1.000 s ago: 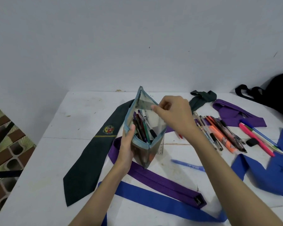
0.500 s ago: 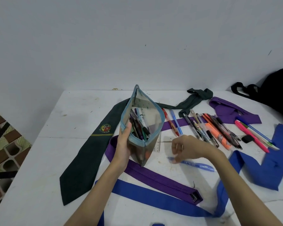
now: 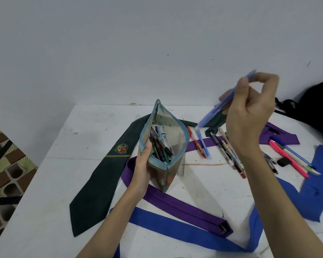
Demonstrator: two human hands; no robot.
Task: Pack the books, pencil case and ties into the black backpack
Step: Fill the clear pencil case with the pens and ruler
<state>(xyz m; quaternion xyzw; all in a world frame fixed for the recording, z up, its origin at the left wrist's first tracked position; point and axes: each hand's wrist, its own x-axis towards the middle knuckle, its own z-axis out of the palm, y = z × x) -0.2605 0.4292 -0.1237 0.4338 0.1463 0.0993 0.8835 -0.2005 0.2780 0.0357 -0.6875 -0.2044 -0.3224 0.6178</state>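
**Pen lifted above open pencil case**

While the left hand grips the open pencil case upright on the white table, the right hand pinches a blurred blue pen in curled fingers, raised above and right of the case. More pens stand inside the case. Left of the case lies a dark green crested tie; a purple tie and a blue tie cross beneath it. Loose pens lie to its right, and the black backpack sits far right.
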